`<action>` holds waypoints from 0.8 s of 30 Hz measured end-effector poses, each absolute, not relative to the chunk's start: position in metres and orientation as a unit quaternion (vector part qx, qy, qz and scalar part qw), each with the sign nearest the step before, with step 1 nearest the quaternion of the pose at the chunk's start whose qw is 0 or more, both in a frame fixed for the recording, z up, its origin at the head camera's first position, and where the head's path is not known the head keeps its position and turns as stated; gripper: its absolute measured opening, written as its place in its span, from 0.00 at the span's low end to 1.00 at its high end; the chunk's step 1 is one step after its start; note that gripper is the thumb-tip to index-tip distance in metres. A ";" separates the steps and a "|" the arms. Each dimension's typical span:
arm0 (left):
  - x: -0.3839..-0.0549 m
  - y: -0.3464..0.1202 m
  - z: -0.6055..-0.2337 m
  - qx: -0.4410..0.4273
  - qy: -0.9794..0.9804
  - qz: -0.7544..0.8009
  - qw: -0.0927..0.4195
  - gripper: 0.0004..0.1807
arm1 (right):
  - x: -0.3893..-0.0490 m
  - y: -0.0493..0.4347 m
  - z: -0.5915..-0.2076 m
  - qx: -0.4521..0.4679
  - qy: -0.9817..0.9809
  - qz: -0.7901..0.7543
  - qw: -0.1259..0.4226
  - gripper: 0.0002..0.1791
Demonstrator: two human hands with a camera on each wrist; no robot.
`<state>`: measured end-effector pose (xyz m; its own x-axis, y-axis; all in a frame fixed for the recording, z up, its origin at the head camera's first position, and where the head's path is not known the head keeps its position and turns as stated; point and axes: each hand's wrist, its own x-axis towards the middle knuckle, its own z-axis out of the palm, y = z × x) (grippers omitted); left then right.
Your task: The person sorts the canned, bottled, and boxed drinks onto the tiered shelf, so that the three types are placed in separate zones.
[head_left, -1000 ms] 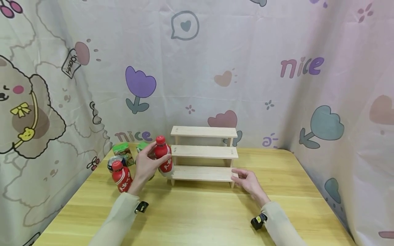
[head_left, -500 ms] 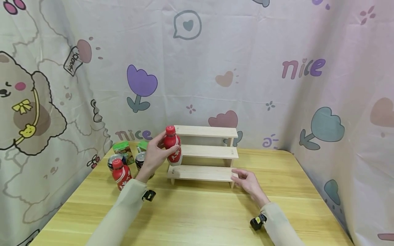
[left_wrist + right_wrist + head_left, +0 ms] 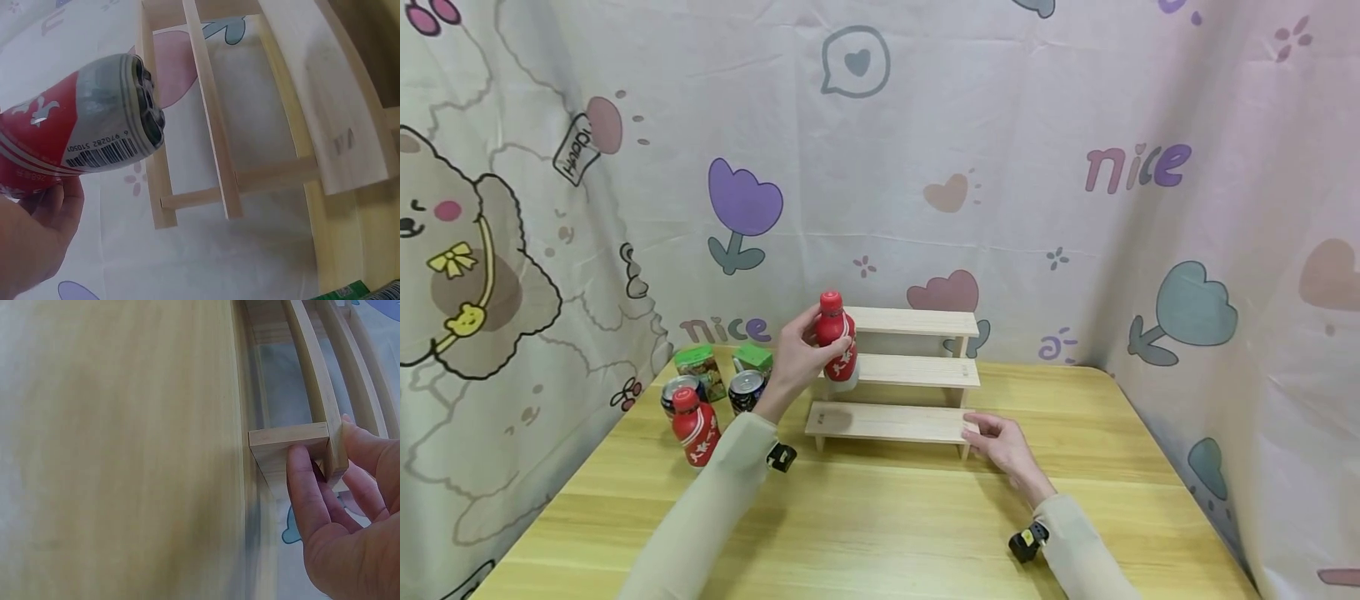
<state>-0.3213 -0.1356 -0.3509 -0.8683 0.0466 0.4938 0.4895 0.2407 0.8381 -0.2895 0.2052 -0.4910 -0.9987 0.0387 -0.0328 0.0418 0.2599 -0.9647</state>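
Note:
My left hand (image 3: 802,354) grips a red plastic bottle (image 3: 835,337) with a red cap and white print, holding it upright before the left end of the three-tier wooden display shelf (image 3: 895,421). The left wrist view shows the bottle's clear, ridged base and barcode (image 3: 103,153) apart from the boards. At the shelf's lower right corner, my right hand (image 3: 1003,446) pinches the end of the lowest board. In the right wrist view its thumb lies on the board's top while fingers (image 3: 306,481) press against the side leg (image 3: 290,437).
A second red bottle (image 3: 697,429) stands on the table's left side. Around it are two dark cans, one nearer the shelf (image 3: 747,392), and two green-lidded containers, the left one (image 3: 702,371) showing brown contents. A printed curtain (image 3: 880,167) hangs close behind the table (image 3: 880,533).
My left hand has carried the red bottle up and to the right, from beside the shelf to in front of its upper boards. The right hand stays at the lowest board's end.

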 end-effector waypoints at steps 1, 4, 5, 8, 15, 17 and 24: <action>-0.323 -0.134 -0.351 -0.177 -0.763 -0.592 0.189 0.37 | -0.289 0.205 -0.491 0.028 0.794 -0.607 0.001 0.23; -0.324 -0.129 -0.345 -0.178 -0.763 -0.592 0.190 0.35 | -0.290 0.204 -0.491 0.028 0.792 -0.610 0.001 0.22; -0.321 -0.126 -0.341 -0.182 -0.762 -0.592 0.190 0.35 | -0.290 0.204 -0.491 0.029 0.790 -0.612 0.001 0.22; -0.317 -0.119 -0.331 -0.183 -0.768 -0.588 0.176 0.35 | -0.289 0.205 -0.491 0.027 0.788 -0.615 0.001 0.24; -0.332 -0.107 -0.328 -0.192 -0.765 -0.593 0.164 0.38 | -0.289 0.206 -0.491 0.030 0.789 -0.613 0.004 0.22; -0.342 -0.105 -0.333 -0.201 -0.758 -0.597 0.166 0.38 | -0.289 0.206 -0.492 0.025 0.789 -0.613 0.007 0.22; -0.360 -0.097 -0.336 -0.213 -0.743 -0.607 0.182 0.37 | -0.290 0.206 -0.492 0.028 0.786 -0.618 0.006 0.22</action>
